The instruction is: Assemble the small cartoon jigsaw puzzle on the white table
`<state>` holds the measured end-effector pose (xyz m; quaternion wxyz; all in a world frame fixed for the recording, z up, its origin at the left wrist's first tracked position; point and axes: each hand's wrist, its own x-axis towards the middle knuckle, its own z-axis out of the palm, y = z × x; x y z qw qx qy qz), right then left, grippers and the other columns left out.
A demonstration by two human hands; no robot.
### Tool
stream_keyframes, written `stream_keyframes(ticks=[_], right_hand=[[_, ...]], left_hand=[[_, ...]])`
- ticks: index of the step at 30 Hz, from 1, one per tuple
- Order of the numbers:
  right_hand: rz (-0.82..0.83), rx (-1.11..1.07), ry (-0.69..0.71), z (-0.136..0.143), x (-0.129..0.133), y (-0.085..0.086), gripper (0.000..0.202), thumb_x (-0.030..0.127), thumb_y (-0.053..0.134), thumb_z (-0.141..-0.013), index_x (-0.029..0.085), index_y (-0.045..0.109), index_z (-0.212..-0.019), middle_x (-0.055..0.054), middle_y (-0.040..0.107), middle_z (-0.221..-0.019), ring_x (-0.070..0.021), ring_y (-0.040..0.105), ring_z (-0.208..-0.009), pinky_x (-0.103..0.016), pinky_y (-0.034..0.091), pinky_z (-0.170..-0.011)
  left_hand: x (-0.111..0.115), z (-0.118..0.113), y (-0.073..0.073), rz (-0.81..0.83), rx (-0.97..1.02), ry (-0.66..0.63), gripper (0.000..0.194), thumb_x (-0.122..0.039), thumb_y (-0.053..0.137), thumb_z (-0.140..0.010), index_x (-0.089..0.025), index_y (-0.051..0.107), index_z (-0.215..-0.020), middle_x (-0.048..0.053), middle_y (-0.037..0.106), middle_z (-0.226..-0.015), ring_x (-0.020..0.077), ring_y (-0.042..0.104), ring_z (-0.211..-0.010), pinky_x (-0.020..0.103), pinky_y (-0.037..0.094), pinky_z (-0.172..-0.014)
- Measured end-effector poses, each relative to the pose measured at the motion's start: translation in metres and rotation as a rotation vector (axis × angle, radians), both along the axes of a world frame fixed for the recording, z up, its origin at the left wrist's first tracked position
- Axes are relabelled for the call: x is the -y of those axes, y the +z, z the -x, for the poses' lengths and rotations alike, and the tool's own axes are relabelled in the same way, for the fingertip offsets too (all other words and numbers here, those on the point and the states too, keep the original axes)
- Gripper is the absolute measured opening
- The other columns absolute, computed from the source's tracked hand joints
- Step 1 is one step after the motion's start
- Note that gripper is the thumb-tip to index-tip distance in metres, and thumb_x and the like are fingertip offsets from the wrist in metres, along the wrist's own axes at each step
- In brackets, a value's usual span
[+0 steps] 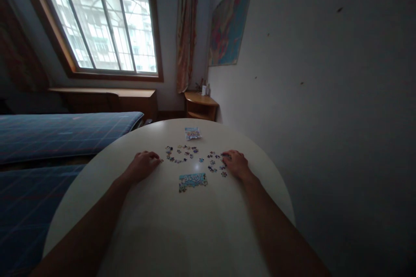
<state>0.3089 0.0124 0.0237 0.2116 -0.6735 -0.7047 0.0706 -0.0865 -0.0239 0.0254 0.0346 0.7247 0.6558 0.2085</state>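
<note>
Fingers [152, 155] of the left hand [144, 164], left of centre, curl beside a puzzle piece [161, 161]; whether they pinch it, I cannot tell. Right of centre, the right hand [235, 163] bends over the edge of a loose cluster [212, 169], its grip likewise unclear. Another scatter of pieces [187, 153] lies mid-frame between the hands. Below centre sits a joined puzzle section [193, 179]; above the scatter, a printed picture [193, 133]. All lie on a round white table [201, 225].

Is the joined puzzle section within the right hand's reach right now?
Likely yes: only flat loose pieces and bare tabletop lie between the right hand and the joined puzzle section.
</note>
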Motion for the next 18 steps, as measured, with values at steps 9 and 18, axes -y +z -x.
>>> stream_keyframes(ticks=[9,18], right_hand=[[0.001,0.021,0.014,-0.0004,-0.0003,-0.0009,0.035,0.037,0.054,-0.089,0.027,0.068,-0.119,-0.007,0.058,-0.132,-0.0256,0.050,-0.121,-0.040,0.035,-0.106],[-0.002,0.044,0.035,-0.0023,-0.0023,-0.0028,0.036,0.036,0.053,-0.089,0.026,0.067,-0.120,-0.008,0.058,-0.132,-0.0255,0.050,-0.122,-0.040,0.034,-0.107]], left_hand=[[-0.0018,-0.0046,-0.0021,0.023,0.003,-0.125,0.034,-0.044,0.048,-0.082,-0.020,0.071,-0.092,0.009,0.072,-0.099,0.0255,0.064,-0.099,0.042,0.037,-0.105],[0.0023,-0.0089,0.0030,0.081,0.160,-0.165,0.031,-0.048,0.056,-0.079,-0.021,0.070,-0.087,0.007,0.073,-0.097,0.0266,0.064,-0.099,0.038,0.047,-0.093]])
